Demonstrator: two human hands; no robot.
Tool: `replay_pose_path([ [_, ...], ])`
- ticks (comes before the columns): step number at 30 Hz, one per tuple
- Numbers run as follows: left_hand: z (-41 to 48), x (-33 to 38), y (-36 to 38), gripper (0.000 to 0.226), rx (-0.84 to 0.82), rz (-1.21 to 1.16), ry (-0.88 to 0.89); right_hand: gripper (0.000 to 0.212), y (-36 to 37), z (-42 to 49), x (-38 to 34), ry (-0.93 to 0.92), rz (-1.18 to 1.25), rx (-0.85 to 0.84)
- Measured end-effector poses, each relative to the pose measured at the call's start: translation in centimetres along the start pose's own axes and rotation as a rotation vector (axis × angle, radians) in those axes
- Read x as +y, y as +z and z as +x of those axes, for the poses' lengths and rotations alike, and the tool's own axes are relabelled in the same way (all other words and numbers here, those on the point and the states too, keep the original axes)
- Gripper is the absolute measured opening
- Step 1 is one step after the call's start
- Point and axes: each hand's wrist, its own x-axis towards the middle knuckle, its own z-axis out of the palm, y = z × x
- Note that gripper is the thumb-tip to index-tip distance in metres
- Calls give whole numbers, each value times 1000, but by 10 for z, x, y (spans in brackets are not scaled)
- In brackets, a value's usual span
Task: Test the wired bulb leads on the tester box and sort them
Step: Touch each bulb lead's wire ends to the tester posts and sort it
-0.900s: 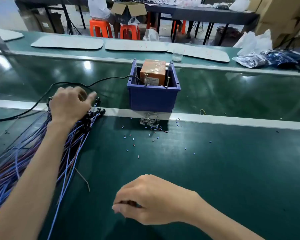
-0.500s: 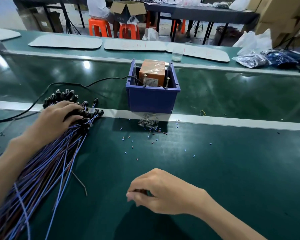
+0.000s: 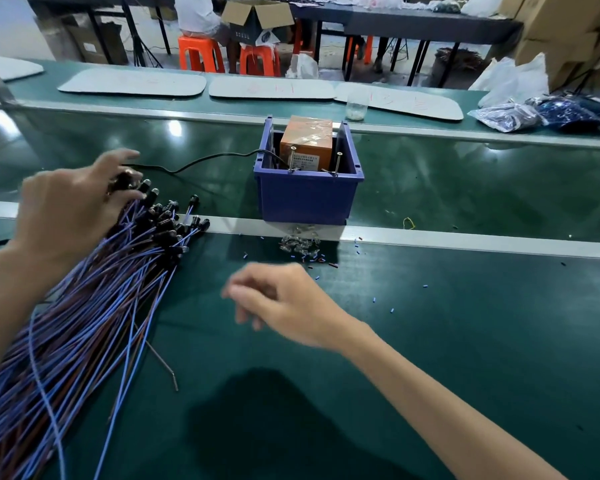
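A thick bundle of wired bulb leads [image 3: 84, 306], blue and brown wires with black bulb heads, fans across the left of the green belt. My left hand [image 3: 66, 213] lies on the bundle's head end and pinches one black bulb head between thumb and fingers. The tester box [image 3: 307, 142] is orange and stands inside a blue bin [image 3: 305, 199], with two metal pins sticking up at the bin's front rim. My right hand [image 3: 288, 306] hovers blurred over the belt in front of the bin, fingers loosely curled, with nothing visible in them.
A black cable [image 3: 194, 164] runs from the bin to the left. Loose clear bulbs [image 3: 300, 245] and several wire scraps lie before the bin. A metal rail [image 3: 465, 240] crosses the belt. A plastic cup [image 3: 355, 105], white mats and bags [image 3: 534, 112] sit behind.
My right hand has lifted and moved up and left toward the bundle, its fingers loosening. My left hand has shifted up along the bulb heads and taken one.
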Motion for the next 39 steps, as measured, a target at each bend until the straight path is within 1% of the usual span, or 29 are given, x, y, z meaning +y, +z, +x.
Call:
replay_pose_path([
  [1,2,9,-1,48,25,-26,13,15,3,18,-5,18,56,46],
  [2,2,18,0,49,43,-43,51,22,5,37,-10,44,125,82],
  [4,-5,39,9,53,56,-76,144,45,12,73,-19,106,271,130],
  [5,-10,47,14,54,50,-107,164,52,16,88,-21,140,292,150],
  [6,-15,51,19,55,49,-135,172,53,20,100,-21,167,280,177],
  [8,-22,48,26,53,69,-194,166,41,29,114,-19,212,235,253],
  [10,-28,41,33,55,73,-268,119,31,36,120,-13,233,199,305],
  [12,-32,34,37,58,52,-325,45,26,39,121,-8,208,176,326],
  [13,-33,29,39,57,31,-312,26,25,39,121,-7,191,169,348],
  [15,-39,19,41,46,-3,-210,44,22,38,120,-6,166,190,409],
  [17,-44,8,39,28,-6,-123,74,18,34,118,-5,146,231,472],
  [19,-48,-3,35,16,-38,-92,47,16,27,117,-3,139,262,540],
  [23,-46,-17,29,12,-131,-142,76,14,7,112,2,135,383,660],
  [27,-44,-20,25,12,-177,-139,48,16,-20,92,2,115,523,803],
  [29,-43,-18,25,14,-207,-126,44,16,-38,72,3,83,557,940],
  [31,-41,-14,23,17,-237,-97,33,20,-57,40,3,38,651,1102],
  [33,-40,-6,16,14,-256,-30,-14,25,-73,2,3,1,789,1222],
  [35,-38,8,9,12,-230,93,-81,26,-81,-38,4,33,871,1307],
  [37,-36,28,3,10,-136,232,-137,25,-81,-78,4,89,868,1279],
  [38,-36,40,-1,12,-80,273,-146,24,-79,-96,4,130,821,1250],
  [39,-38,55,-6,18,-47,253,-145,23,-76,-112,7,163,764,1233],
])
